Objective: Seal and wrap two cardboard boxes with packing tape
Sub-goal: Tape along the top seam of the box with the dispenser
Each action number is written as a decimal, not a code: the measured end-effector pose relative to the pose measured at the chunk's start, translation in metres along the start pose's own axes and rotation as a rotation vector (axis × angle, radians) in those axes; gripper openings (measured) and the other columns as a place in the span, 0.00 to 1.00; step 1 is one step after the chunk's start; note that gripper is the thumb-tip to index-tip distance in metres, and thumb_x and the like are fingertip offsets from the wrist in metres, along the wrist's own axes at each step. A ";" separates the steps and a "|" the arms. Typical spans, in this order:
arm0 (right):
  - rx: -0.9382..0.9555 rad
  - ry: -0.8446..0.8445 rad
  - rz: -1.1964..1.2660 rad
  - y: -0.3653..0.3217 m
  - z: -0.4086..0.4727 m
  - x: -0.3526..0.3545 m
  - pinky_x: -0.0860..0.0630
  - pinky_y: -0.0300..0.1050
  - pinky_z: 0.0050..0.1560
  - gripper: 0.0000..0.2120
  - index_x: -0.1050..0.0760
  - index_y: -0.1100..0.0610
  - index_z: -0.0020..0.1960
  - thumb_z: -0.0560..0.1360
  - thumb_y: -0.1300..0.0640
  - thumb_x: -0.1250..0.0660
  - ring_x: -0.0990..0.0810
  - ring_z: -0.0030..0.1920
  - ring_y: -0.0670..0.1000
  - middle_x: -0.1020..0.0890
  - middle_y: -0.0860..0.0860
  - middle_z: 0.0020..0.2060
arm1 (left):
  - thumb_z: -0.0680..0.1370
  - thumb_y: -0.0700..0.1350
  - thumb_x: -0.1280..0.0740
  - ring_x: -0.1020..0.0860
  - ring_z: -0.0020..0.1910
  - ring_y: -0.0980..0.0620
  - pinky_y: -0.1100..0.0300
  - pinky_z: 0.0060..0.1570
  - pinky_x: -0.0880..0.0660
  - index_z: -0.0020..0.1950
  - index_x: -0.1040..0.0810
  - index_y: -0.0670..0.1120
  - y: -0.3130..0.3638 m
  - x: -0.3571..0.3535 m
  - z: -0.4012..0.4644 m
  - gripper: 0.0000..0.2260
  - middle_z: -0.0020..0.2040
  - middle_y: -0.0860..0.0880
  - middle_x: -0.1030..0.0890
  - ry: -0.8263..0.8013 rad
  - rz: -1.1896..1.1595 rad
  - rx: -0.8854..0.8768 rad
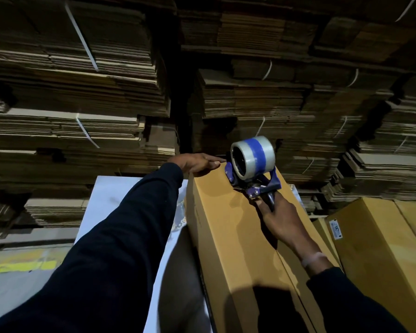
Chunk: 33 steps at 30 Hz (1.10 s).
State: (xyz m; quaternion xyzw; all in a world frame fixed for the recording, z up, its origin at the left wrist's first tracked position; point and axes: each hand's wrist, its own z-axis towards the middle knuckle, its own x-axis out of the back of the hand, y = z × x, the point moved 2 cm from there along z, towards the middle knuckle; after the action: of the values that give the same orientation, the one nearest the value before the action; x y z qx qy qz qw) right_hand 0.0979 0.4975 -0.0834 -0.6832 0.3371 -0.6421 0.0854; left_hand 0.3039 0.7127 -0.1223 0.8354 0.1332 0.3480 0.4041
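Observation:
A long brown cardboard box (228, 227) lies in front of me, its closed top facing up. My left hand (197, 163) rests flat on the box's far left corner, fingers stretched out. My right hand (282, 222) grips the handle of a blue tape dispenser (252, 164) that carries a roll of clear tape with a blue stripe. The dispenser's front end touches the far end of the box top. A second brown box (380, 239) with a small white label lies to the right.
A white table surface (106, 200) shows to the left of the box. Tall stacks of flattened cardboard (82, 92) bound with white straps fill the background. Grey floor with yellow markings (22, 265) lies at the lower left.

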 end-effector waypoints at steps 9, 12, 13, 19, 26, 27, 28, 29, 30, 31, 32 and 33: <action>-0.009 0.020 0.039 0.019 -0.022 -0.002 0.21 0.54 0.52 0.16 0.27 0.54 0.66 0.82 0.47 0.34 0.18 0.53 0.58 0.16 0.55 0.52 | 0.88 0.56 0.43 0.36 0.79 0.41 0.46 0.75 0.41 0.79 0.33 0.65 0.006 0.004 -0.006 0.19 0.82 0.47 0.35 -0.026 0.110 -0.005; -0.001 0.021 0.051 0.020 -0.022 -0.003 0.22 0.52 0.49 0.16 0.27 0.54 0.67 0.83 0.48 0.34 0.18 0.53 0.58 0.16 0.55 0.51 | 0.89 0.54 0.44 0.34 0.78 0.43 0.48 0.74 0.39 0.80 0.32 0.60 0.016 0.007 -0.009 0.19 0.81 0.48 0.33 -0.018 0.204 0.022; -0.002 0.021 0.055 0.020 -0.022 -0.003 0.22 0.52 0.49 0.16 0.27 0.54 0.67 0.83 0.48 0.34 0.18 0.52 0.58 0.16 0.55 0.51 | 0.89 0.53 0.44 0.33 0.77 0.43 0.48 0.73 0.37 0.80 0.31 0.58 0.020 0.007 -0.009 0.19 0.80 0.47 0.32 0.002 0.216 0.017; -0.005 0.020 0.074 0.021 -0.020 -0.004 0.25 0.49 0.46 0.15 0.26 0.54 0.66 0.83 0.48 0.34 0.20 0.48 0.55 0.16 0.54 0.49 | 0.86 0.44 0.37 0.21 0.67 0.47 0.54 0.61 0.28 0.71 0.20 0.49 0.047 -0.012 -0.001 0.14 0.66 0.48 0.18 0.277 0.177 -0.188; -0.024 0.009 0.079 0.025 -0.019 -0.004 0.27 0.48 0.47 0.16 0.26 0.54 0.67 0.83 0.48 0.34 0.19 0.51 0.56 0.16 0.54 0.52 | 0.84 0.38 0.35 0.17 0.57 0.45 0.50 0.55 0.23 0.62 0.15 0.51 0.046 -0.037 -0.005 0.13 0.53 0.48 0.15 0.408 0.240 -0.218; -0.021 0.008 0.084 0.025 -0.019 -0.004 0.26 0.48 0.48 0.16 0.26 0.53 0.67 0.83 0.48 0.34 0.19 0.51 0.55 0.16 0.54 0.52 | 0.84 0.39 0.35 0.18 0.58 0.43 0.47 0.57 0.23 0.64 0.16 0.51 0.047 -0.037 -0.005 0.13 0.57 0.46 0.15 0.411 0.261 -0.214; -0.019 0.007 0.088 0.025 -0.020 -0.003 0.26 0.49 0.48 0.16 0.26 0.53 0.67 0.83 0.48 0.34 0.19 0.51 0.55 0.16 0.53 0.52 | 0.84 0.39 0.36 0.18 0.59 0.42 0.46 0.58 0.23 0.65 0.17 0.51 0.047 -0.037 -0.004 0.14 0.60 0.44 0.16 0.412 0.285 -0.217; -0.016 0.007 0.089 0.025 -0.021 -0.003 0.25 0.50 0.49 0.16 0.26 0.53 0.67 0.83 0.48 0.34 0.19 0.52 0.56 0.16 0.54 0.53 | 0.84 0.39 0.36 0.19 0.60 0.41 0.46 0.57 0.24 0.66 0.17 0.51 0.047 -0.037 -0.004 0.14 0.62 0.44 0.16 0.411 0.304 -0.222; -0.013 0.008 0.087 0.025 -0.022 -0.003 0.23 0.51 0.50 0.16 0.26 0.53 0.67 0.83 0.48 0.34 0.18 0.54 0.57 0.15 0.54 0.53 | 0.84 0.39 0.37 0.19 0.61 0.40 0.46 0.57 0.24 0.67 0.18 0.51 0.047 -0.037 -0.004 0.15 0.62 0.43 0.16 0.414 0.320 -0.227; -0.010 0.007 0.084 0.025 -0.022 -0.002 0.23 0.52 0.52 0.16 0.27 0.53 0.68 0.83 0.48 0.34 0.18 0.55 0.58 0.15 0.54 0.54 | 0.84 0.39 0.37 0.19 0.61 0.40 0.46 0.58 0.23 0.67 0.18 0.51 0.047 -0.037 -0.004 0.15 0.63 0.43 0.16 0.417 0.331 -0.229; -0.009 0.005 0.080 0.025 -0.023 -0.001 0.23 0.52 0.53 0.16 0.27 0.53 0.68 0.83 0.48 0.34 0.18 0.56 0.58 0.15 0.54 0.54 | 0.84 0.39 0.37 0.19 0.61 0.40 0.46 0.58 0.23 0.68 0.18 0.51 0.046 -0.037 -0.004 0.15 0.63 0.43 0.16 0.421 0.339 -0.228; -0.011 -0.001 0.079 0.025 -0.023 -0.001 0.23 0.52 0.53 0.16 0.27 0.52 0.68 0.83 0.48 0.34 0.18 0.57 0.58 0.16 0.55 0.55 | 0.84 0.39 0.37 0.19 0.62 0.40 0.46 0.59 0.23 0.68 0.18 0.52 0.045 -0.037 -0.003 0.16 0.64 0.44 0.17 0.422 0.342 -0.231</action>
State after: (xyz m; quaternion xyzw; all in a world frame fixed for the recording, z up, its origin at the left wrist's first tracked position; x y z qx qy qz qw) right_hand 0.0673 0.4862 -0.0942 -0.6701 0.3672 -0.6362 0.1068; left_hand 0.2727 0.6672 -0.1035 0.7033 0.0311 0.5900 0.3953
